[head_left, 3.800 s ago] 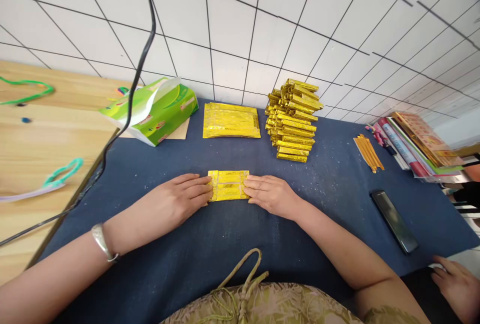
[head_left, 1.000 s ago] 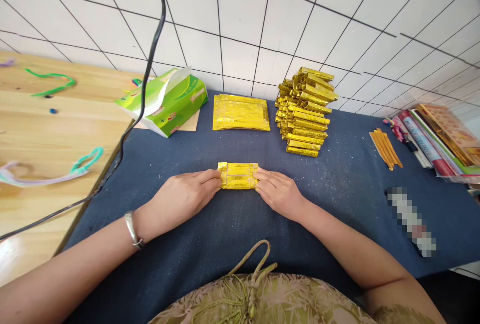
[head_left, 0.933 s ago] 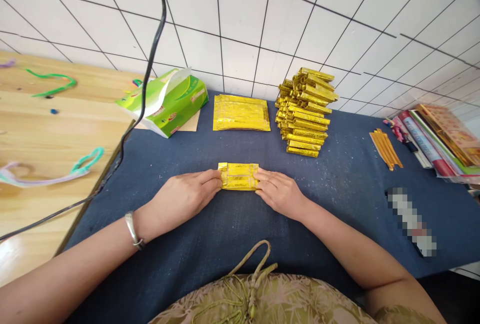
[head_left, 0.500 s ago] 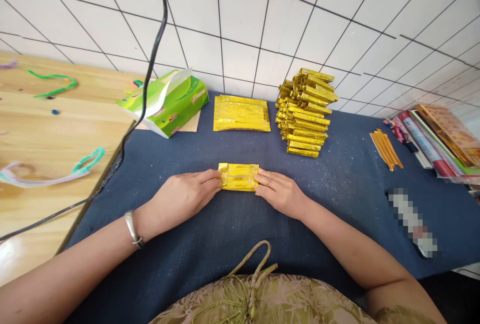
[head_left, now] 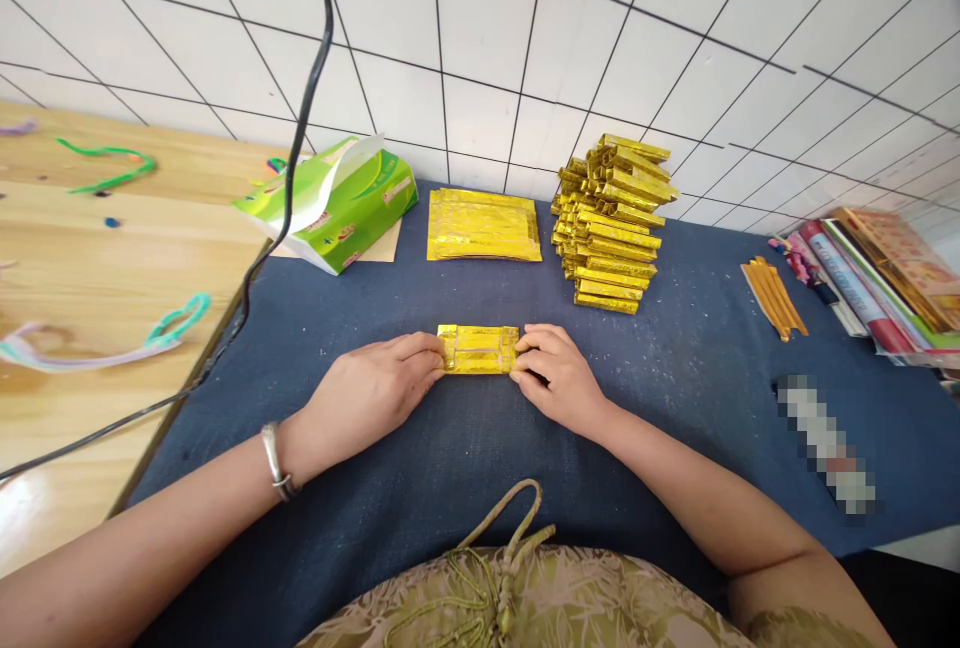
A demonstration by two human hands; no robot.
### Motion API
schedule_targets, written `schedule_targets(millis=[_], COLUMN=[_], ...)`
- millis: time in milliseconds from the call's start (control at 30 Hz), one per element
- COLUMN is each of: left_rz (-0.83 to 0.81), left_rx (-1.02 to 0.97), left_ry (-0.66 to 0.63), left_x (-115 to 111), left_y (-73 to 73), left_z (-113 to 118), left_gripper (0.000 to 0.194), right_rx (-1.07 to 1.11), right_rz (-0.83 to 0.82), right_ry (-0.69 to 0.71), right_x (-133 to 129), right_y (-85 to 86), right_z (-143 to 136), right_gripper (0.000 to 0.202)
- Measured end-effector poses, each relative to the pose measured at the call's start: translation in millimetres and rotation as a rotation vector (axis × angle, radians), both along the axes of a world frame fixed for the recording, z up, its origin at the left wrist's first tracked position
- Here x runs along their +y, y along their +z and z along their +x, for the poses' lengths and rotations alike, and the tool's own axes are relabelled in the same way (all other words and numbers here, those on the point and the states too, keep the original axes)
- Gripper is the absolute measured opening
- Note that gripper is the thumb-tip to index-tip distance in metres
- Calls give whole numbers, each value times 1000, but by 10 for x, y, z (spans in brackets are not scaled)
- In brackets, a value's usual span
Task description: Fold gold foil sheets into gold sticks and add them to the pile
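A creased sheet of gold foil paper (head_left: 480, 349) lies on the dark blue cloth (head_left: 465, 448) in front of me. Its left end is pinched between the fingers and thumb of my left hand (head_left: 382, 383). My right hand (head_left: 562, 378) grips the opposite end with thumb and bent fingers. Long fold lines run across the foil between my hands. Beyond it lies a flat stack of gold foil sheets (head_left: 484, 226). To the right of that stack rises a pile of folded gold foil tubes (head_left: 611, 228).
A green tissue pack (head_left: 360, 213) sits at the back left. A black cable (head_left: 306, 98) hangs down across the left side. Brown strips (head_left: 776, 296) and several books (head_left: 862, 278) lie at the right, with a pixelated object (head_left: 825, 443) nearer me. Pipe cleaners (head_left: 176, 321) rest on the wooden table.
The near edge of the foil sheet has come up slightly, so it looks narrower. My right fingers are now more bent and spread. My left hand has shifted very little.
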State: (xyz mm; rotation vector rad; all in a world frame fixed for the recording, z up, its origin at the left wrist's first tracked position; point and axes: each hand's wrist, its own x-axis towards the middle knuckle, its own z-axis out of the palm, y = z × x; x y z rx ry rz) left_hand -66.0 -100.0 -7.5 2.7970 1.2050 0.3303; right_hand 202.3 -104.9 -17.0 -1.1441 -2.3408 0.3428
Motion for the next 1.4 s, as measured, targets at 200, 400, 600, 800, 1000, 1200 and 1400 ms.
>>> schedule_targets(millis=[200, 400, 600, 800, 1000, 1200, 1400], left_rz=[-54, -100, -150, -168, -166, -182, -193], left_rx=[-59, -123, -149, -148, -171, -189, -231], left_ry=[66, 49, 63, 75, 93, 101, 106], left_x=[9, 65, 78, 76, 65, 58, 65], left_y=[-39, -42, -21, -8, -34, -58, -49], left_z=[41, 88, 96, 115, 119, 105, 96], left_gripper=[29, 25, 22, 20, 18, 17, 15], right_rx=[4, -12, -11, -42, -61, -53, -56], right_rz=[-62, -88, -92, -131, -151, -156, -180], right_ry=[-108, -155, -171, -188, -197, -202, -212], right_x=[7, 12, 18, 19, 22, 22, 34], right_y=[-30, -22, -18, 6, 24, -13, 0], right_z=[-25, -53, -68, -79, -82, -68, -63], right_gripper=[8, 5, 6, 6, 4, 4, 8])
